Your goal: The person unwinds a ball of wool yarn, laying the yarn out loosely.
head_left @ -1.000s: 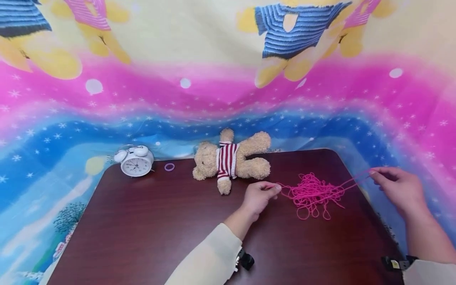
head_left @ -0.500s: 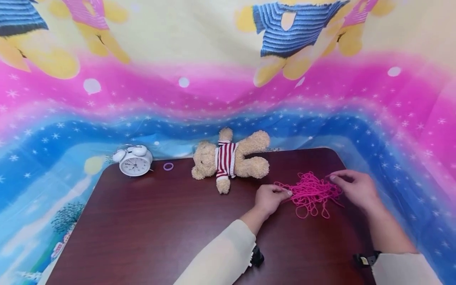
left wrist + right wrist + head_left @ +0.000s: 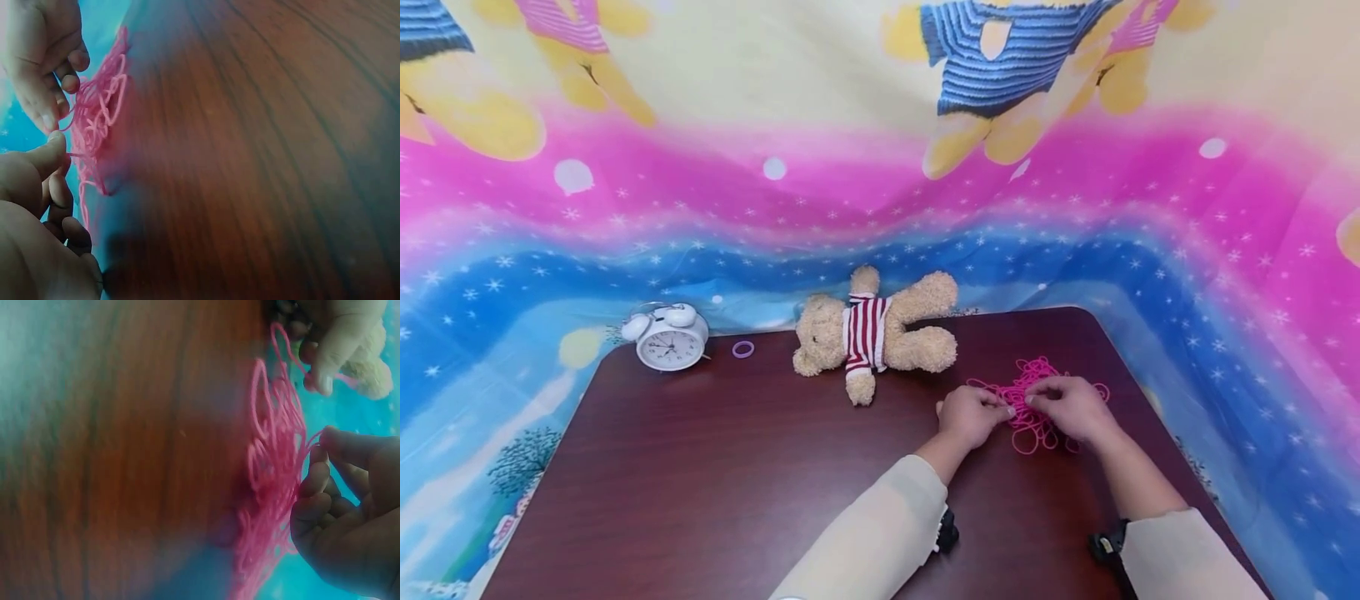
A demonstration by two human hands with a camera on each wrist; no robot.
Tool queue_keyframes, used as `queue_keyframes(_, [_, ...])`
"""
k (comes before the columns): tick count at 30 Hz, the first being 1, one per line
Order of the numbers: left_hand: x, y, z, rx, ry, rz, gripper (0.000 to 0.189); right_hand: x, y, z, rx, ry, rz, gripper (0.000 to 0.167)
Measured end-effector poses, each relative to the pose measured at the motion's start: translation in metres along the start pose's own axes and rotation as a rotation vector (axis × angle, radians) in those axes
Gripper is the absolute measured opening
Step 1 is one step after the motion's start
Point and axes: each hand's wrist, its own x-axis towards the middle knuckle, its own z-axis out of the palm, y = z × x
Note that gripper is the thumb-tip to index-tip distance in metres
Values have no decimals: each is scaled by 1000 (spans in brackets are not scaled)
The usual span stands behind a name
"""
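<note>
A loose tangle of bright pink yarn lies on the right part of the dark table. My left hand is at its left side, pinching a strand between thumb and forefinger. Over the heap, my right hand pinches another strand; the right wrist view shows the yarn running up to those fingertips. The two hands' fingertips are close together, facing each other. Part of the heap is hidden behind the right hand.
A teddy bear in a striped shirt lies at the table's back edge. Further left are a purple ring and a white alarm clock. A printed cloth hangs behind the wooden table.
My right hand has moved left from beyond the table's right edge to over the heap, and the strands stretched out to it have slackened. My left hand has shifted slightly right.
</note>
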Motion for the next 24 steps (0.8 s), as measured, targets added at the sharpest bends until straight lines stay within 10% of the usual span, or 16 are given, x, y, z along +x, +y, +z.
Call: queue_keyframes(24, [-13, -35, -38, -248, 20, 61, 35, -7, -32, 19, 247, -103, -60, 37])
